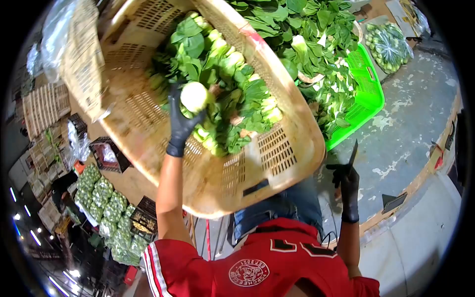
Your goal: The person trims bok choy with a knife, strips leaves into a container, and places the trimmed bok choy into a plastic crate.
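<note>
My left hand [182, 121], in a black glove, reaches into a big tan plastic basket [302, 116]. Its thumb and fingers are around a bok choy [194, 96], whose pale round base faces up at me. More bok choy [230, 64] with green leaves lie heaped in the basket around that hand. Off to the right, my gloved right hand [348, 185] is closed on a knife [353, 152] with its dark blade pointing up and away from me. The knife's handle is mostly hidden in the fingers.
A bright green basket [373, 94] and a pile of loose leaves [316, 29] are beyond the tan basket, on a worn grey table [401, 123]. A bag of greens [388, 47] sits at the far right. Several filled bags [106, 203] and a dark crate [144, 218] stand at lower left.
</note>
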A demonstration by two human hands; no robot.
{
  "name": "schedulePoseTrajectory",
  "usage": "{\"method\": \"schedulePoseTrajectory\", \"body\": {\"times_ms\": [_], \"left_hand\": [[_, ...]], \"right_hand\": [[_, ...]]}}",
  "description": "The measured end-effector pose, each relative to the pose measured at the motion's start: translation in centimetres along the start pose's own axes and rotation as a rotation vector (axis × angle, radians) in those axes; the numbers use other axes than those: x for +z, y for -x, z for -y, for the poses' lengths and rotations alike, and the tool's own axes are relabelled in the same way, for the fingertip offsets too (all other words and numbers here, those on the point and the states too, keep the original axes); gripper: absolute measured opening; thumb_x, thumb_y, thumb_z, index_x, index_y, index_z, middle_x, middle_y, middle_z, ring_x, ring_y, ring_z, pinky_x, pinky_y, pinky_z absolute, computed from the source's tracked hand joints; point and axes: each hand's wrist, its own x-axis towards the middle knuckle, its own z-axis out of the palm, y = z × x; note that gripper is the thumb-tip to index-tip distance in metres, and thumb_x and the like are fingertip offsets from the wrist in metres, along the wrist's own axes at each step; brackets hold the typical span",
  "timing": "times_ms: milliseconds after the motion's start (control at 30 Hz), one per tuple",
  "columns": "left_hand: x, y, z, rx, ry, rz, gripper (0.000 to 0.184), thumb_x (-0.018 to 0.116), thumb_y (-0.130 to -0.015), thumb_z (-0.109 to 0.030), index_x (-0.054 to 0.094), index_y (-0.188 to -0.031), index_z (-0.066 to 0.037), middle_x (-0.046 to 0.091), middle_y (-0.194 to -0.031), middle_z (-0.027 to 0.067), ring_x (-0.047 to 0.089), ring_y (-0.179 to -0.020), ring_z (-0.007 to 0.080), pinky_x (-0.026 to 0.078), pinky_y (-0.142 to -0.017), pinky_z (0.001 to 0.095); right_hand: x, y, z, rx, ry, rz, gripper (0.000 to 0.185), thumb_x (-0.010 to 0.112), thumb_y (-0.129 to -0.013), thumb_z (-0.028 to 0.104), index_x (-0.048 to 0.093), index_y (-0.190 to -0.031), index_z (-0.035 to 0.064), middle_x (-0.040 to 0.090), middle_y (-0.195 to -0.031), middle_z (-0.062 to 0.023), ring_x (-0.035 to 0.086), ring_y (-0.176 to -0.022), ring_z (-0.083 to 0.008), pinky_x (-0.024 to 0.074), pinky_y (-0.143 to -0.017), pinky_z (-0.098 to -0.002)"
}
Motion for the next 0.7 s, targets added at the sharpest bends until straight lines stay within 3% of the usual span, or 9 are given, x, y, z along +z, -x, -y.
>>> {"method": "schedulePoseTrajectory", "body": {"times_ms": [67, 100, 167, 200, 233, 300, 367, 567, 700], "left_hand": [[-0.3, 2.4, -7.9, -0.250, 0.326, 0.038, 0.080, 0.075, -0.057, -0.023, 0.032, -0.121, -0.001, 0.043, -0.111, 0.0136, 0.048, -0.104, 0.0249, 0.041, -0.092, 0.0359], [-0.2, 3.1, -10.6, -0.230, 0.445, 0.053, 0.080, 0.074, -0.058, -0.020, 0.030, -0.122, -0.001, 0.044, -0.111, 0.0135, 0.048, -0.104, 0.0243, 0.041, -0.092, 0.0360], [1.4, 4.2, -16.3, -0.367, 0.694, 0.083, 0.081, 0.072, -0.060, -0.017, 0.028, -0.126, -0.001, 0.046, -0.114, 0.0137, 0.048, -0.106, 0.0241, 0.040, -0.093, 0.0349], [2.6, 4.8, -18.4, -0.375, 0.735, 0.109, 0.082, 0.074, -0.060, -0.017, 0.029, -0.126, -0.001, 0.047, -0.114, 0.0135, 0.048, -0.106, 0.0235, 0.040, -0.093, 0.0346], [3.8, 5.2, -20.3, -0.383, 0.775, 0.143, 0.082, 0.076, -0.061, -0.017, 0.029, -0.127, -0.002, 0.047, -0.114, 0.0134, 0.048, -0.107, 0.0229, 0.040, -0.093, 0.0342], [5.8, 5.6, -24.0, -0.131, 0.583, 0.277, 0.082, 0.081, -0.060, -0.020, 0.033, -0.125, -0.002, 0.048, -0.114, 0.0125, 0.049, -0.106, 0.0214, 0.040, -0.092, 0.0337], [7.6, 6.3, -27.9, -0.156, 0.725, 0.365, 0.079, 0.083, -0.057, -0.022, 0.039, -0.120, -0.002, 0.051, -0.112, 0.0128, 0.052, -0.102, 0.0229, 0.043, -0.089, 0.0348], [10.6, 8.1, -34.2, 0.065, 0.286, 0.533, 0.067, 0.076, -0.057, -0.012, 0.043, -0.114, 0.001, 0.052, -0.102, 0.0169, 0.055, -0.095, 0.0312, 0.046, -0.082, 0.0383], [12.9, 8.8, -36.3, 0.182, 0.244, 0.561, 0.066, 0.077, -0.054, -0.013, 0.045, -0.111, 0.000, 0.052, -0.099, 0.0174, 0.055, -0.091, 0.0337, 0.046, -0.079, 0.0400]], "right_hand": [[0.5, 0.5, 0.8, -0.032, 0.015, 0.063, 0.014, 0.051, -0.086, 0.011, 0.060, -0.092, 0.0021, 0.061, -0.069, -0.0038, 0.051, -0.053, -0.0089, 0.0411, -0.049, -0.0241], [1.8, 1.2, 1.7, -0.062, -0.093, 0.019, 0.009, 0.050, -0.080, 0.004, 0.057, -0.085, 0.0008, 0.062, -0.069, -0.0060, 0.052, -0.053, -0.0094, 0.0423, -0.050, -0.0233], [2.0, 1.9, 4.7, -0.290, 0.356, 0.105, 0.003, 0.057, -0.079, 0.001, 0.056, -0.081, 0.0013, 0.061, -0.067, -0.0060, 0.056, -0.056, -0.0116, 0.0443, -0.051, -0.0275], [2.3, 2.4, 6.4, -0.528, 0.455, 0.067, 0.021, 0.067, -0.072, 0.022, 0.056, -0.079, 0.0056, 0.057, -0.067, -0.0139, 0.059, -0.059, -0.0291, 0.0448, -0.052, -0.0362], [2.1, 3.1, 8.3, -0.683, 0.619, 0.039, 0.026, 0.070, -0.069, 0.030, 0.056, -0.076, 0.0088, 0.056, -0.066, -0.0117, 0.058, -0.060, -0.0312, 0.0443, -0.052, -0.0383], [0.7, 4.9, 10.9, -0.808, 0.688, 0.008, 0.026, 0.071, -0.064, 0.029, 0.055, -0.072, 0.0110, 0.056, -0.064, -0.0089, 0.059, -0.058, -0.0282, 0.0453, -0.050, -0.0383], [-1.1, 6.4, 11.8, -0.796, 0.779, -0.041, 0.025, 0.071, -0.063, 0.028, 0.054, -0.071, 0.0112, 0.056, -0.064, -0.0082, 0.058, -0.057, -0.0277, 0.0456, -0.048, -0.0380], [-5.9, 8.5, 7.7, -0.911, 0.727, -0.247, 0.019, 0.068, -0.065, 0.025, 0.054, -0.068, 0.0121, 0.055, -0.061, -0.0084, 0.057, -0.054, -0.0278, 0.0450, -0.047, -0.0380], [-8.3, 9.9, 5.8, -0.914, 0.644, -0.287, 0.019, 0.066, -0.068, 0.023, 0.053, -0.067, 0.0096, 0.052, -0.059, -0.0103, 0.055, -0.053, -0.0296, 0.0434, -0.046, -0.0390]]}}
